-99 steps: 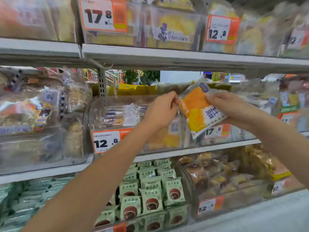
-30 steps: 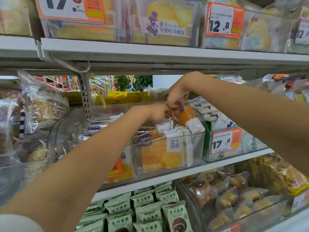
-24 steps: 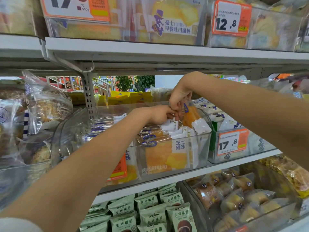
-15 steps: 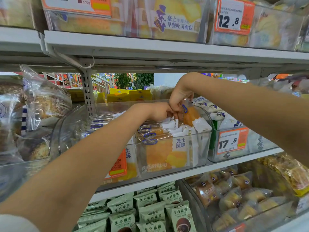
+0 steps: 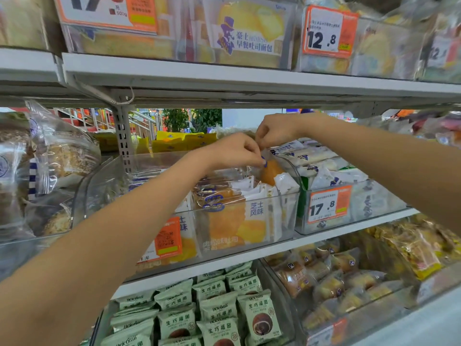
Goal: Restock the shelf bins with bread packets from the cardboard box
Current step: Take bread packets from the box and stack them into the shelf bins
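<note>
Bright, even store lighting, seen through a wide-angle lens.
Soft glare streaks the clear plastic shelf bin (image 5: 287, 216) below the hands; white metal shelf edges (image 5: 224, 78) above them bow, and packets far right blur.

Left hand (image 5: 234, 151) fingertips curl over the top edge of the orange bread packet (image 5: 270, 171), covering its seal; grip type unclear. Right hand (image 5: 274, 129) fingers bunch behind the left, contact with the packet not visible. Packet's lower half hidden behind other packets in the clear bin (image 5: 249, 236). Left forearm blocks the bin's left part and half of its orange price tag (image 5: 167, 238), price unreadable. Top-left price tag (image 5: 107, 11) cut by the upper edge. Far-right bins (image 5: 439, 51) blurred, label illegible. Green packets (image 5: 219, 315) cut off at the bottom edge. Cardboard box out of frame.
</note>
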{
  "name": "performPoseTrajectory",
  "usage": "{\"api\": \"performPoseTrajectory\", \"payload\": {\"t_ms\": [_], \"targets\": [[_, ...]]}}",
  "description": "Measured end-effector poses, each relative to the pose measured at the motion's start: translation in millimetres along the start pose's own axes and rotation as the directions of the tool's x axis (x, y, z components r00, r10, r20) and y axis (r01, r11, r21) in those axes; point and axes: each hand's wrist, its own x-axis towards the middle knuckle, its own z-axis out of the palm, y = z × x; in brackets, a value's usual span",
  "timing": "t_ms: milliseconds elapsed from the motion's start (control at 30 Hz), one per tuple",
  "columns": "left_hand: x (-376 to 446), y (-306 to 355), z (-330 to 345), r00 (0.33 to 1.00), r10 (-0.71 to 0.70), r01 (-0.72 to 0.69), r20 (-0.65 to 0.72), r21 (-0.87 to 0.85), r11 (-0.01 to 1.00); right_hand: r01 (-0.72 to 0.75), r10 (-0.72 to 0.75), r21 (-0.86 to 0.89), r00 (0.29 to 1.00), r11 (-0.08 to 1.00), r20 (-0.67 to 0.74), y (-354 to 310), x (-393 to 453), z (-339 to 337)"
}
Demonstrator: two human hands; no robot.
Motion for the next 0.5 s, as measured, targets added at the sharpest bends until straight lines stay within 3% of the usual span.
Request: {"api": "performPoseTrajectory", "payload": {"t_ms": [133, 267, 367, 500], "targets": [[-6, 14, 9, 0.959, 0.017, -0.054, 0.283, 0.126, 0.991, 0.023, -0.022, 0.038, 0.999, 0.999, -0.032, 8, -14, 10], [-9, 20, 13, 0.959, 0.056, -0.090, 0.277, 0.113, 0.989, 0.050, -0.049, 0.026, 0.998, 0.998, -0.039, 5, -25, 24], [-15, 23, 9, 0.949, 0.056, -0.084, 0.311, 0.078, 0.993, 0.051, -0.042, 0.111, 0.996, 0.992, -0.084, 6, -29, 34], [-15, 28, 15, 0.959, 0.106, -0.165, 0.263, 0.213, 0.963, 0.075, -0.051, 0.167, 0.989, 0.983, -0.139, 9, -29, 47]]}}
